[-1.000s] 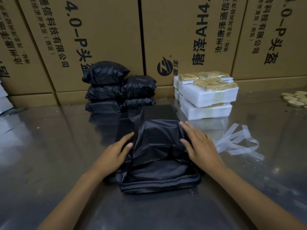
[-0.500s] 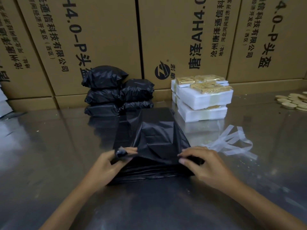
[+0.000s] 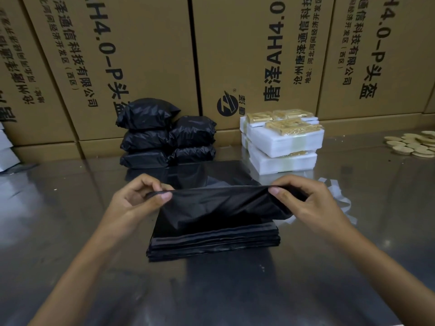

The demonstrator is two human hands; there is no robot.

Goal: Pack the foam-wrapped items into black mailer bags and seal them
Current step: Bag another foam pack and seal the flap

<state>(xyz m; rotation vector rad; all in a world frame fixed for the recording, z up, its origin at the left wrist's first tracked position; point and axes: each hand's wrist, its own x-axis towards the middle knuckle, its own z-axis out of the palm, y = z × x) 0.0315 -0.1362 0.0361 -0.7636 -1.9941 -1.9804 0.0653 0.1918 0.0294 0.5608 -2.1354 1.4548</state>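
Pinching the raised edge of a black mailer bag point(image 3: 219, 203), the left hand point(image 3: 134, 203) and the right hand point(image 3: 310, 203) each hold one end of it between thumb and curled fingers, so the film stretches between them above a stack of flat black bags point(image 3: 211, 241) lying on the shiny desk point(image 3: 70, 231). Whether the lifted bag has anything inside cannot be told; its far side is hidden behind the raised film. Behind it, five filled black bags point(image 3: 164, 135) sit piled in two columns against the cardboard cartons point(image 3: 141, 55). To their right stand stacked foam-wrapped items point(image 3: 282, 147), white blocks with yellowish tape bands and gold pieces on top. White strips point(image 3: 339, 196) lie partly hidden behind the right hand. Pale round discs point(image 3: 414, 144) are cut off at the right edge, and something white point(image 3: 7, 149) is cut off at the left.
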